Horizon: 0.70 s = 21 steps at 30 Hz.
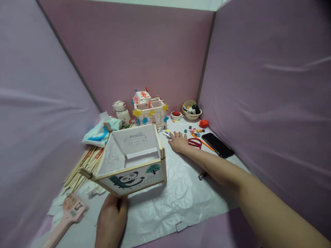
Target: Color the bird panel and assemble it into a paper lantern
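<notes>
My left hand (111,217) grips the lower edge of a square lantern frame (143,164) made of wooden sticks and white paper panels. The frame is tilted, with its top side open towards me. A panda and a green tree are painted on the near panel, and a pencil-like drawing of a building shows on the far inner panel. Reaching forward, my right hand (178,141) has its fingers spread low over the table, beside some slim white items (167,134) too small to name. Red-handled scissors (195,142) lie just right of it.
A decorated stick lantern (157,119) stands at the back, beside a white jar (122,112). Wooden sticks (81,167), a wipes pack (103,131) and a pink-handled tool (73,210) lie left. Right are a phone (217,144), orange pencil (204,143), red yarn (203,123) and bowls (193,115).
</notes>
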{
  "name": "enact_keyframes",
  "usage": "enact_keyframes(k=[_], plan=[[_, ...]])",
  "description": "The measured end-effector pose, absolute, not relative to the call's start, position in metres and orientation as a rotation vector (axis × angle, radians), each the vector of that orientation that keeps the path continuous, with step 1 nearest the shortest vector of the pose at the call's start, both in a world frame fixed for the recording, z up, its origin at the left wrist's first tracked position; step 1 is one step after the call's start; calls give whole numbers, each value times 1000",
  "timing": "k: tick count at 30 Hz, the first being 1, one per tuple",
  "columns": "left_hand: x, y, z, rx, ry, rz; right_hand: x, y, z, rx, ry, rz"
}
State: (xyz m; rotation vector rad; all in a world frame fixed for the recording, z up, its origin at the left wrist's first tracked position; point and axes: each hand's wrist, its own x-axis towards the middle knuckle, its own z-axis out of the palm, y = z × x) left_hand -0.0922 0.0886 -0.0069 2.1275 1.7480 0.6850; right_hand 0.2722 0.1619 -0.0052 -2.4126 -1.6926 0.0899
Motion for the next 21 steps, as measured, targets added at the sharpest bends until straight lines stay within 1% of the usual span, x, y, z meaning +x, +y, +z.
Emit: enact_keyframes(k=[7,13,16,21], plan=[[-92,86,-6,2110,1712,738,301,174,-2,-2520,-1497,81],[-92,87,-7,2122,1724,718,291,165,-4,-2469,-1578,132],[-92,88,-6,2115,1740,683,299,162,6,-2411,-1637,151],[-92,90,-7,2136,1734,688,347,172,36,-2421,-1554,134]])
